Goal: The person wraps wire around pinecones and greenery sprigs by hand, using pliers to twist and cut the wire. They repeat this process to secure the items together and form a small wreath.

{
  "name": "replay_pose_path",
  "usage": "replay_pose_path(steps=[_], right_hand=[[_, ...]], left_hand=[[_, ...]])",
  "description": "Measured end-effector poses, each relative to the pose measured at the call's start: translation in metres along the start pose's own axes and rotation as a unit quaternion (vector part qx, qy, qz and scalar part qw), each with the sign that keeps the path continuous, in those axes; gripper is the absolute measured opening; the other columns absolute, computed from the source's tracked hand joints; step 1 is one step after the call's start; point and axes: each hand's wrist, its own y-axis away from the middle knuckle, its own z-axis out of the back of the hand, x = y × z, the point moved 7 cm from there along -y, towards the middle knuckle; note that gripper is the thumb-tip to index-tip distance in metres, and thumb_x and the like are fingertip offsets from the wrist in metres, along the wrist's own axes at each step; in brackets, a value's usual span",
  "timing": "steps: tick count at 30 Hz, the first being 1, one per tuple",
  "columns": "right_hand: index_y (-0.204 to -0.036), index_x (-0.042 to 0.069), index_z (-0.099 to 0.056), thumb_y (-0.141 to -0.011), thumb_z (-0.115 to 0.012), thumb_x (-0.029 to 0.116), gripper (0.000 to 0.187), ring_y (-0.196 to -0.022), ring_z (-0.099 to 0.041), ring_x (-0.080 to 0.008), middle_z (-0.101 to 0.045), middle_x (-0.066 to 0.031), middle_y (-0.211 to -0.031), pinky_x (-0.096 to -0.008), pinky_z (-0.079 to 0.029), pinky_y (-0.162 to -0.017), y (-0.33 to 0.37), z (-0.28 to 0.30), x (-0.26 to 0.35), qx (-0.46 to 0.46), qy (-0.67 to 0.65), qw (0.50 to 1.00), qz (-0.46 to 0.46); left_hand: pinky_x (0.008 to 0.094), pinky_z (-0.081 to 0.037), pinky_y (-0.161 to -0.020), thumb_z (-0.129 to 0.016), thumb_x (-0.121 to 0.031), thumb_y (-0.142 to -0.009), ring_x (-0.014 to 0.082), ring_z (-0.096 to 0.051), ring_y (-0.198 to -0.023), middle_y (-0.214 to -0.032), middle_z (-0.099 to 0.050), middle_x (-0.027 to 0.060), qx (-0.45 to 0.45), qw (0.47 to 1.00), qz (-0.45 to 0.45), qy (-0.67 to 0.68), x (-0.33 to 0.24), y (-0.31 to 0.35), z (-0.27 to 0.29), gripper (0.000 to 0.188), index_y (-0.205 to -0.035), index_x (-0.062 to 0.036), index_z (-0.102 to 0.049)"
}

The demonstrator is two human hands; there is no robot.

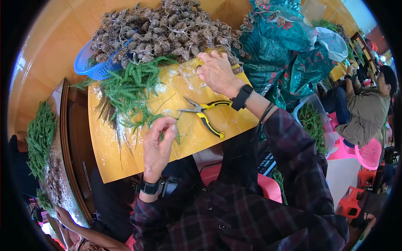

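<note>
My left hand [157,146] is closed in a pinch near the front of the yellow board, with a green needle sprig [179,137] at its fingers. Farther off, my right hand [218,73] curls over the near edge of a large heap of brown pine cones [167,31]. Its fingertips are partly hidden, and what they grip cannot be made out. Between my hands lie long-nose pliers [203,111] with yellow and black handles, their jaws apart. A pile of green needle sprigs [130,85] lies left of them, beside a bundle of dark thin stems [106,111].
A blue plastic basket [98,62] stands behind the sprigs. Teal plastic bags [276,50] crowd the right side, above a clear bin [312,121] of greenery. At left, another table carries greenery [42,140]. A seated person [364,111] works at far right; another person's arm [75,226] shows lower left.
</note>
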Motion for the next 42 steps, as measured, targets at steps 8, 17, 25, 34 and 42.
replay_pose_path(steps=[8, 17, 25, 34, 42], right_hand=[[-0.067, 0.009, -0.061, -0.077, -0.056, 0.016, 0.013, -0.08, -0.056, -0.0232, -0.057, -0.0018, -0.091, -0.0447, -0.038, -0.07, -0.007, -0.049, 0.005, 0.162, -0.037, 0.986, 0.007], [-0.075, 0.011, -0.068, -0.078, -0.059, 0.015, 0.01, -0.079, -0.059, -0.0254, -0.061, -0.0028, -0.093, -0.0425, -0.041, -0.067, -0.01, -0.027, 0.009, 0.124, -0.003, 0.991, -0.056], [-0.082, 0.007, -0.07, -0.077, -0.063, 0.01, 0.01, -0.083, -0.063, -0.026, -0.066, -0.0046, -0.091, -0.0333, -0.049, -0.07, -0.006, -0.04, 0.017, 0.15, -0.156, 0.976, 0.009], [-0.1, 0.002, -0.07, -0.083, -0.063, 0.004, 0.019, -0.099, -0.06, -0.0143, -0.066, -0.0116, -0.101, -0.0276, -0.048, -0.085, 0.013, 0.019, 0.075, 0.067, -0.607, 0.781, -0.132], [-0.1, 0.002, -0.069, -0.087, -0.06, 0.006, 0.016, -0.097, -0.059, -0.0156, -0.065, -0.0082, -0.1, -0.0269, -0.048, -0.084, 0.024, 0.03, 0.096, 0.027, -0.595, 0.797, -0.097]], left_hand=[[0.0228, -0.044, -0.073, -0.055, -0.009, -0.09, 0.0085, -0.056, -0.079, -0.085, -0.06, 0.0028, -0.014, 1.0, 0.0, 0.025, 0.005, -0.009, -0.005, 0.016, -0.103, -0.0015, -0.059], [0.0207, -0.04, -0.073, -0.053, -0.011, -0.091, 0.007, -0.054, -0.08, -0.084, -0.063, 0.0022, 0.013, 0.999, 0.0, 0.035, 0.005, -0.005, -0.013, 0.017, -0.103, -0.0018, -0.06], [0.0237, -0.043, -0.078, -0.052, -0.012, -0.092, 0.0102, -0.057, -0.082, -0.088, -0.063, 0.0043, 0.009, 0.998, 0.012, 0.068, 0.011, -0.009, -0.013, 0.018, -0.106, -0.0028, -0.059], [0.0349, -0.049, -0.083, -0.054, -0.02, -0.094, 0.0225, -0.062, -0.092, -0.102, -0.061, 0.0103, -0.017, 0.882, 0.112, 0.457, 0.033, -0.029, -0.021, 0.029, -0.119, -0.0055, -0.049], [0.0364, -0.05, -0.084, -0.051, -0.017, -0.095, 0.0235, -0.062, -0.093, -0.104, -0.06, 0.0108, 0.062, 0.852, 0.041, 0.519, 0.018, -0.024, -0.018, 0.023, -0.115, -0.0058, -0.05]])
